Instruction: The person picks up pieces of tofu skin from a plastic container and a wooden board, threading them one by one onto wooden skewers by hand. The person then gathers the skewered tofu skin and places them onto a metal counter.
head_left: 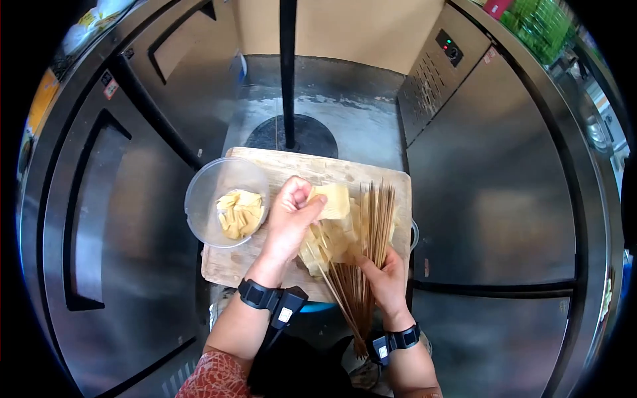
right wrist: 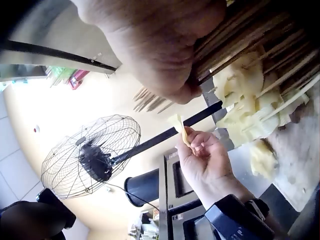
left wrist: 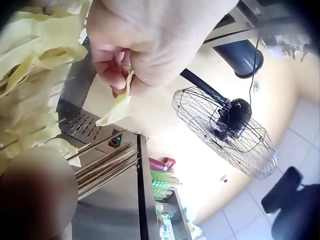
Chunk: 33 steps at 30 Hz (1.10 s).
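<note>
Above the board (head_left: 229,262), a sheet (head_left: 336,202) is being pinched by the left hand (head_left: 290,215), and a bundle of sticks (head_left: 378,225) is being gripped by the right hand (head_left: 387,282) amid other sheets (head_left: 342,242).

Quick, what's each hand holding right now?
Left hand: pinching a thin yellow sheet.
Right hand: gripping a bundle of thin brown sticks.
</note>
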Motion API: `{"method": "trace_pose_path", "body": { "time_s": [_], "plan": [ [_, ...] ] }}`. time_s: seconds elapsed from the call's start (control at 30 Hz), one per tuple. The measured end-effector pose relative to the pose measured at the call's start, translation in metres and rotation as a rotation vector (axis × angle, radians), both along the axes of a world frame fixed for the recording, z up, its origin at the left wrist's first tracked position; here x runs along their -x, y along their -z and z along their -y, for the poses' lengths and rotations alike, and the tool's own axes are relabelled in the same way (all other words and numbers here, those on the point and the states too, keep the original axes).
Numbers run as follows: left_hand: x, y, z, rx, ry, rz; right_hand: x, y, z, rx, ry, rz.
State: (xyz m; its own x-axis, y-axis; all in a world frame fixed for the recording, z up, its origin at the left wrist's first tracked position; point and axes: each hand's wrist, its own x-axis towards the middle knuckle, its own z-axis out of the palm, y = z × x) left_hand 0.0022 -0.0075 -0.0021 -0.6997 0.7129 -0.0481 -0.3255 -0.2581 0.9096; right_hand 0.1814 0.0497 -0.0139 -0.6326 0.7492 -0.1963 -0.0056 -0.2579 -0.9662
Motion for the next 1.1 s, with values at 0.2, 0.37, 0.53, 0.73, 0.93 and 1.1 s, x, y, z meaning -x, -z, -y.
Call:
{"method": "trace_pose_path", "body": {
  "time_s": [0.2, 0.37, 0.53, 0.73, 0.93, 1.1],
  "plan": [
    [0.0, 0.005, 0.0, 0.049, 0.103, 0.041, -0.001, -0.004, -0.001, -0.021, 0.04, 0.021],
    [-0.006, 0.009, -0.006, 0.013, 0.049, 0.062, -0.005, 0.004, -0.003, -0.032, 0.015, 0.039],
    [-0.001, 0.02, -0.008, -0.042, -0.018, 0.128, -0.004, 0.005, -0.001, 0.0, 0.023, 0.024],
    [0.003, 0.025, -0.005, -0.111, -0.009, 0.203, -0.005, 0.005, -0.003, 0.004, 0.003, 0.037],
    [0.001, 0.018, -0.005, -0.127, 0.015, 0.319, -0.007, 0.009, -0.004, -0.026, -0.004, 0.044],
    [-0.006, 0.01, -0.006, -0.1, 0.118, 0.363, -0.006, 0.001, -0.005, -0.047, 0.004, 0.078]
  ]
}}
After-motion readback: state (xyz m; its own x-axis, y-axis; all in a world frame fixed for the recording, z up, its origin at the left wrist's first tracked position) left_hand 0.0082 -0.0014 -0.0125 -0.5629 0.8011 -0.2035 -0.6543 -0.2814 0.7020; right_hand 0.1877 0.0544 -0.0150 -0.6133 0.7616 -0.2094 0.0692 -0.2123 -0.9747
